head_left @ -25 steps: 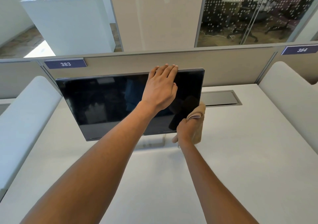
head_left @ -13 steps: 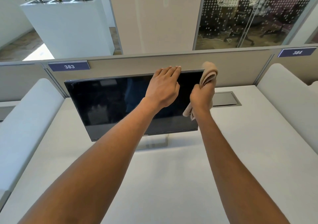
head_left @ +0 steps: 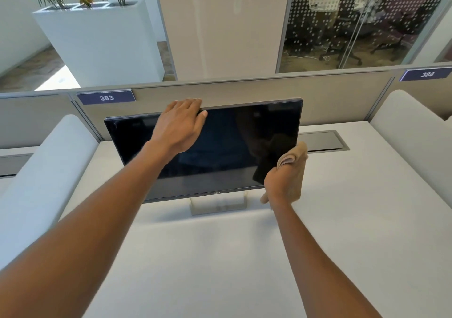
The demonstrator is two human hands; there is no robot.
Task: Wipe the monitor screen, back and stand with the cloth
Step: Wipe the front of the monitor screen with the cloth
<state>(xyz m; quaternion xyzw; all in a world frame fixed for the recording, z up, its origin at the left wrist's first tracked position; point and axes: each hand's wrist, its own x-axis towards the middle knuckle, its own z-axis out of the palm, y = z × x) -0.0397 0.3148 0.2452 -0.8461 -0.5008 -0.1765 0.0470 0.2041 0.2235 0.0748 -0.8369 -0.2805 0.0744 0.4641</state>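
Tan and bunched, the one cloth (head_left: 297,161) is clenched in the right hand (head_left: 281,183), fingers curled tight round it. It is held at the right edge of the single black monitor (head_left: 220,146), near the lower right corner, where hand and cloth hide that corner. The left hand (head_left: 181,127) holds the monitor's top edge left of its middle, fingers hooked over the top and thumb on the front; that forearm crosses the lower left of the screen. One grey stand (head_left: 217,206) shows below the bezel. The monitor stands towards the far edge of the white desk (head_left: 220,256), close to the beige partition (head_left: 244,90). Two blue number plates are on the partition, 383 (head_left: 106,97) and 384 (head_left: 426,74). One grey cable hatch (head_left: 322,141) lies flush near the desk's far right corner, just behind the cloth. A white planter (head_left: 97,43) stands beyond the partition.
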